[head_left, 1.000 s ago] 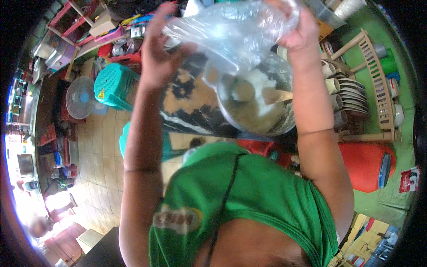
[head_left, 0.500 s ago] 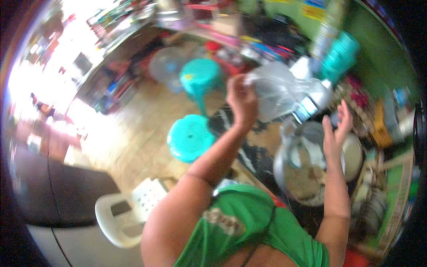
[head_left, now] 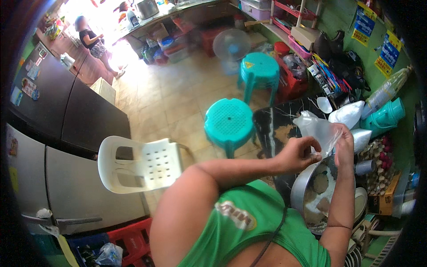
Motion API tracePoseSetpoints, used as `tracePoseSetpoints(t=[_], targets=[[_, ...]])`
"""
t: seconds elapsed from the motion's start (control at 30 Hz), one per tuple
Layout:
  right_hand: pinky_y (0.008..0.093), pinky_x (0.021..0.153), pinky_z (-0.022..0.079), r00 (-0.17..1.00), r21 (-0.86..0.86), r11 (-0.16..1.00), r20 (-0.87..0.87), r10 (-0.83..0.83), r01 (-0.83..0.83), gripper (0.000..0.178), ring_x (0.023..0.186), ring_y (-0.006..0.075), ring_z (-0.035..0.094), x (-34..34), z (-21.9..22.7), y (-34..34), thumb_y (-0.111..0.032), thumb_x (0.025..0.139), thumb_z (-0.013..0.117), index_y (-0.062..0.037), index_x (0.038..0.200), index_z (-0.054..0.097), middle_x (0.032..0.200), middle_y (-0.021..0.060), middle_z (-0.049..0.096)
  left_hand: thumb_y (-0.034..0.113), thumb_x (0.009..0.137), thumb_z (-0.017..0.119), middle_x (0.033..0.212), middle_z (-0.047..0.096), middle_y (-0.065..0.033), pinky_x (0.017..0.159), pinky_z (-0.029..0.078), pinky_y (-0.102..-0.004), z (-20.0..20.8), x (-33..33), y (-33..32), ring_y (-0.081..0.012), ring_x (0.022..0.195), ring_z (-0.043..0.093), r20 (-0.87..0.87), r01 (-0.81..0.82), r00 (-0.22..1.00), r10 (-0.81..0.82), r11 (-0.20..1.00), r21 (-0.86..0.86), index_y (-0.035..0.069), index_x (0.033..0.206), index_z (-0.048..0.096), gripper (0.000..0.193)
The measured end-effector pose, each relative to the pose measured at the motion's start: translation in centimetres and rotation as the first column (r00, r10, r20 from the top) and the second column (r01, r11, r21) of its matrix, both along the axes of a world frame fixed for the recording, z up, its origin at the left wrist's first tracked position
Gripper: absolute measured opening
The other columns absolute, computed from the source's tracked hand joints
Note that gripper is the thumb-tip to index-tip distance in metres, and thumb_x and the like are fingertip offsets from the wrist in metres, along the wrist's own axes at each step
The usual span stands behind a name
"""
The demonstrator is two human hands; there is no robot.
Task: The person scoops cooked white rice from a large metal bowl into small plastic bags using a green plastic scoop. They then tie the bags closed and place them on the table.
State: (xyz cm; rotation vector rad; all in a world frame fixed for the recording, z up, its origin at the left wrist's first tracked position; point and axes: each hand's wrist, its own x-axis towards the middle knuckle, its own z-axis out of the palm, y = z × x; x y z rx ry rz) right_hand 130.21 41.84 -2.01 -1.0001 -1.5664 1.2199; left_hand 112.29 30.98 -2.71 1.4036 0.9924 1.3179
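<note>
Both hands are at a clear plastic bag (head_left: 316, 129) over the black marbled table (head_left: 267, 127). My left hand (head_left: 297, 155) pinches the bag's near edge between thumb and fingertips. To its right, my right hand (head_left: 345, 147) is closed on the bag's other side, its fingers partly hidden by the plastic. Just below the hands stands a large round metal pot (head_left: 299, 196) with whitish and brownish contents. My right forearm covers part of it. White filled bags (head_left: 349, 114) lie beyond the hands.
Turquoise stools (head_left: 229, 122) and a white plastic chair (head_left: 164, 164) stand left of the table. Egg trays (head_left: 376, 167), a turquoise pitcher (head_left: 386, 116) and a yellow box (head_left: 386, 198) crowd the right side. A person (head_left: 91, 42) stands far left, past the dark fridge (head_left: 95, 120).
My right hand, formerly open and apart over the pot, is now on the plastic bag. Both hands have come close together. The view has swung left, showing more of the fridge.
</note>
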Motion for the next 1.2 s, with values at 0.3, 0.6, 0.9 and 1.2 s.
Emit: tracePoseSetpoints(t=[0.3,0.6,0.9,1.2], targets=[[0.0240,0.043,0.045,0.839,-0.583,0.810,-0.469,-0.276,-0.060,0.018,0.058,0.0103,0.054,0.2,3.0,-5.6,-0.013,0.083,0.055,-0.0114,0.100,0.054,0.076,0.0016,0.057,0.013,0.079,0.064,0.076,0.061,-0.0065,0.068,0.046,-0.0258,-5.4,-0.9,4.1,-0.0093,0.073,0.056,0.101,-0.389,0.912,0.398,0.916,-0.100,0.000,0.085,0.059,0.015],[0.0259,0.053,0.036,0.849,0.286,0.957,0.496,-0.182,0.039,0.009,0.061,0.0134,0.049,5.4,1.4,-7.8,0.002,0.073,0.056,0.0034,0.080,0.062,0.070,0.0030,0.050,0.013,0.083,0.055,0.075,0.054,-0.0038,0.049,0.044,-0.0266,-1.7,3.0,5.8,-0.0116,0.060,0.049,0.666,0.186,0.722,0.189,0.874,-0.449,0.006,0.098,0.054,0.016],[0.0406,0.089,0.040,0.354,0.446,0.895,0.834,-0.424,0.020,0.044,0.107,0.0406,0.047,8.5,1.5,-10.4,0.005,0.064,0.049,0.0024,0.107,0.055,0.119,0.0261,0.046,0.008,0.068,0.060,0.082,0.057,-0.0140,0.062,0.047,-0.0436,0.8,4.8,3.6,-0.0364,0.074,0.058,-0.531,-0.161,0.744,0.405,0.881,0.446,0.010,0.092,0.052,0.025],[0.0438,0.091,0.039,0.299,0.275,0.961,0.920,-0.253,-0.037,0.060,0.106,0.0389,0.048,6.0,2.8,-13.9,0.001,0.063,0.058,-0.0045,0.122,0.045,0.120,0.0225,0.046,-0.008,0.063,0.052,0.076,0.056,-0.0101,0.064,0.045,-0.0304,0.2,6.8,6.0,-0.0223,0.070,0.055,0.068,-0.400,0.916,0.394,0.900,0.174,0.002,0.080,0.056,0.020]])
